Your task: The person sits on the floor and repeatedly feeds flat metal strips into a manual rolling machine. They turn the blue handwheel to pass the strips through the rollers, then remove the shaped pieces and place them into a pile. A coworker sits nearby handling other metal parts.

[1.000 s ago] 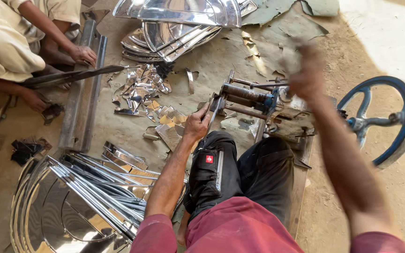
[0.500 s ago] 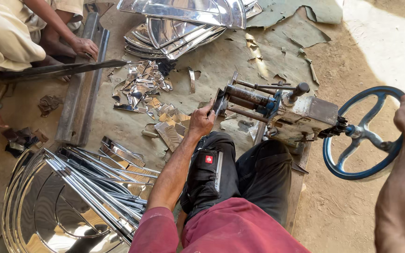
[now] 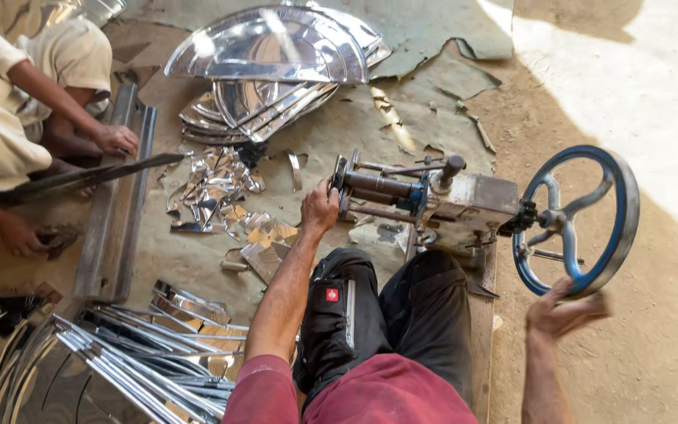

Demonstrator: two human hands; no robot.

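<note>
A hand-cranked metal rolling machine stands on the ground in front of my knees. Its blue spoked wheel is on the right. My left hand is closed around the left end of the rollers. My right hand is blurred, just under the wheel's lower rim, with its fingers spread and nothing held. I cannot tell whether it touches the rim. My legs in black trousers lie below the machine.
Shiny metal scraps litter the ground left of the machine. Stacked half-round steel sheets lie at the top, and more sheets and strips at bottom left. Another person sits at the left with hands by a long steel bar.
My right hand has swung from above the machine out to the right, then down under the blue wheel. My left hand has stayed at the roller end.
</note>
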